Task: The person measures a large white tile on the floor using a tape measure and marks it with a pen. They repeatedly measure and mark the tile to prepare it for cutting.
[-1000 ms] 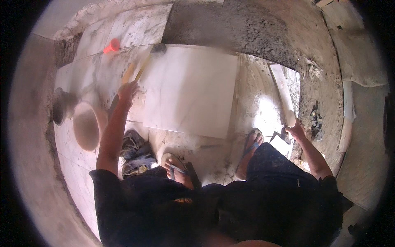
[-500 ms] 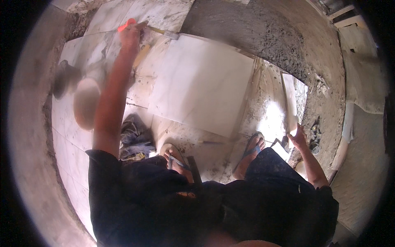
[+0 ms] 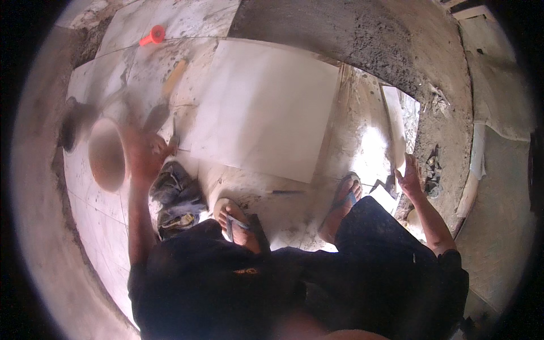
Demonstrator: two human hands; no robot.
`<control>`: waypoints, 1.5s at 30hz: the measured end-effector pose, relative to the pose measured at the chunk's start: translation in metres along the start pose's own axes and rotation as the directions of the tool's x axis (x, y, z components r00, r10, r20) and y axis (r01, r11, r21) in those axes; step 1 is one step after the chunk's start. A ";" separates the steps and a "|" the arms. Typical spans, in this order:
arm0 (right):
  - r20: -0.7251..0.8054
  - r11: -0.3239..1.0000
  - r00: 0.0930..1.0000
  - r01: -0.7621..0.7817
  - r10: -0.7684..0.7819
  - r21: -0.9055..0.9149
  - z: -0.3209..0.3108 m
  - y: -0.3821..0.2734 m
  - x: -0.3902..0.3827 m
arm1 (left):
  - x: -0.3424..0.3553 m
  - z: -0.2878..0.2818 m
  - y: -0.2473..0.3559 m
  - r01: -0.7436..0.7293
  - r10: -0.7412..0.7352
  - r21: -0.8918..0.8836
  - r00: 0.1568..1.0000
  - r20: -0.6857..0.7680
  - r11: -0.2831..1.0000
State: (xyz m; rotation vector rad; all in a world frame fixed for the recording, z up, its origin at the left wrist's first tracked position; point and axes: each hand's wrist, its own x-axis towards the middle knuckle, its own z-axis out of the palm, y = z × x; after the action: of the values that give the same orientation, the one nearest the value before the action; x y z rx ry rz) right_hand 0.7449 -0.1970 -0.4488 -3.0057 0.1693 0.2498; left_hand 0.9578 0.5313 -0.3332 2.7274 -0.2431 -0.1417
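Note:
My left hand (image 3: 148,154), smeared by motion, is low on the left, beside the round pale bucket (image 3: 107,156). A narrow tool (image 3: 174,135) sticks up from its curled fingertips; its kind is not clear. A crumpled dark cloth (image 3: 174,190) lies just below this hand. On the right, my right hand (image 3: 409,175) has thumb and fingers apart, close to the lower end of a narrow pale tile strip (image 3: 395,119); whether it touches the strip I cannot tell. Between my hands a large white tile (image 3: 263,107) lies flat.
An orange flared object (image 3: 153,35) lies on smeared tiles at the far left, with a yellowish strip (image 3: 174,77) nearer. Rough grey mortar (image 3: 323,34) borders the tile's far side. My sandalled feet (image 3: 235,221) stand before it, near a thin dark stick (image 3: 288,192).
My left hand has come back from beside the orange object to the bucket, the narrow tool moving with it. The view has shifted slightly. My right hand stays by the tile strip.

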 end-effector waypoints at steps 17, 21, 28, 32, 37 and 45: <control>0.038 0.977 0.976 0.212 -0.213 0.030 -0.017 -0.070 0.056 | -0.091 0.155 -0.022 0.349 -0.317 -0.258 0.935 0.160 0.901; 0.092 0.954 0.974 0.179 -0.206 0.242 0.002 -0.075 0.055 | -0.080 0.145 -0.021 0.241 -0.230 -0.232 0.970 0.076 0.942; 0.540 0.818 0.831 -0.215 -0.135 0.534 0.003 -0.147 0.078 | -0.023 0.162 -0.004 0.054 -0.104 -0.398 0.989 -0.104 0.916; 0.612 0.710 0.764 -0.315 -0.203 0.630 0.035 -0.180 0.094 | 0.001 0.183 -0.005 -0.079 0.037 -0.202 0.978 -0.203 0.976; 0.530 0.860 0.847 -0.235 -0.048 0.453 0.111 -0.220 0.096 | 0.014 0.185 0.009 0.100 -0.123 -0.128 0.975 -0.186 0.987; 0.055 0.953 0.953 0.297 -0.299 0.055 0.251 -0.193 0.059 | 0.035 0.193 0.032 0.179 -0.217 -0.218 0.963 -0.161 0.959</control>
State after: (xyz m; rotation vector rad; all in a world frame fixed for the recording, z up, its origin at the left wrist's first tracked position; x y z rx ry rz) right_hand 0.7872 0.0199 -0.6828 -2.9183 -0.2800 0.3034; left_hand 0.9617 0.4225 -0.4996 2.5356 0.0949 0.0289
